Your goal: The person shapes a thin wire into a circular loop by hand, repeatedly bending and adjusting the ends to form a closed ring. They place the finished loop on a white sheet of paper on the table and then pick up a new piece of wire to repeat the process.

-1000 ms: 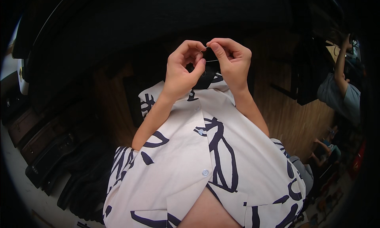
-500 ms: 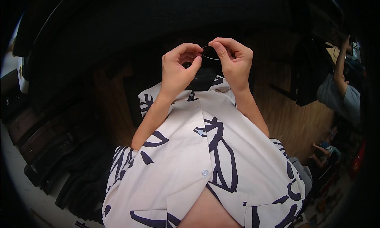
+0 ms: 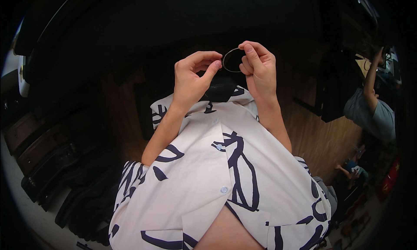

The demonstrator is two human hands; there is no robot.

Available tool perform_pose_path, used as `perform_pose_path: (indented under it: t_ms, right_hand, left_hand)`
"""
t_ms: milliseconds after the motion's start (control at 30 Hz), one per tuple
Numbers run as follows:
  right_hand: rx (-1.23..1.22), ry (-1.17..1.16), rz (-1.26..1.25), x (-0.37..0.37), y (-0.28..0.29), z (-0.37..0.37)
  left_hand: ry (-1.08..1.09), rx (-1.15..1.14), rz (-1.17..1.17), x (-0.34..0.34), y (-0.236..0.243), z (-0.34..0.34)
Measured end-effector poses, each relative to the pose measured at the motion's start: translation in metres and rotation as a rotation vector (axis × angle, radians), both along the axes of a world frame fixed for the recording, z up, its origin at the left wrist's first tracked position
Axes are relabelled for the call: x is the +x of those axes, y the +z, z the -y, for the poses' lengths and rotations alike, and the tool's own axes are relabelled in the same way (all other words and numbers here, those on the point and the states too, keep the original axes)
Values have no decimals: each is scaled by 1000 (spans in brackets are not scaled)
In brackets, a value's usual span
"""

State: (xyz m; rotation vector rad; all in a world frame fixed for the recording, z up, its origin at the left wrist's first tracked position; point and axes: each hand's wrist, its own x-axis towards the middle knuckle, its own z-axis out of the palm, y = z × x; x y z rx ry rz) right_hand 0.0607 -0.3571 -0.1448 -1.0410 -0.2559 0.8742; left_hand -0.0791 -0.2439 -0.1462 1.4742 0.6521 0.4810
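Note:
A thin loop of wire (image 3: 224,65) hangs between my two hands, its ring standing wider than a fingertip's breadth and its far side partly lost behind my right fingers. My right hand (image 3: 261,70) pinches the loop's top right between thumb and forefinger, the other fingers curled in. At the loop's left edge, the thumb and fingertips of my left hand (image 3: 194,76) come together and pinch it. Whether a loose end of wire lies in that pinch is too small to tell. Both hands are held up in front of my patterned white shirt (image 3: 204,163).
Several dark cases (image 3: 47,141) stand in a row at the left. Wooden floor (image 3: 308,133) shows at the right. Another person in a grey top (image 3: 369,111) is at the far right, with a further person (image 3: 354,167) lower down. A large dark surface (image 3: 173,20) fills the top.
The loop shows rounder and fuller now. My right hand has turned more upright, its thumb lifted to the loop's top; my left hand has shifted slightly left.

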Motion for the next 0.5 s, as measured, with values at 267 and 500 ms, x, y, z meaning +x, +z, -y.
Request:
perform_pose_path:
  t_ms: [267, 500]
  right_hand:
    - [-7, -63, 21, -8, -2, -4]
    - [34, -23, -5, -19, -3, -9]
  left_hand:
    - [69, 71, 5, -3, -1, 6]
    - [67, -187, 127, -1, -7, 7]
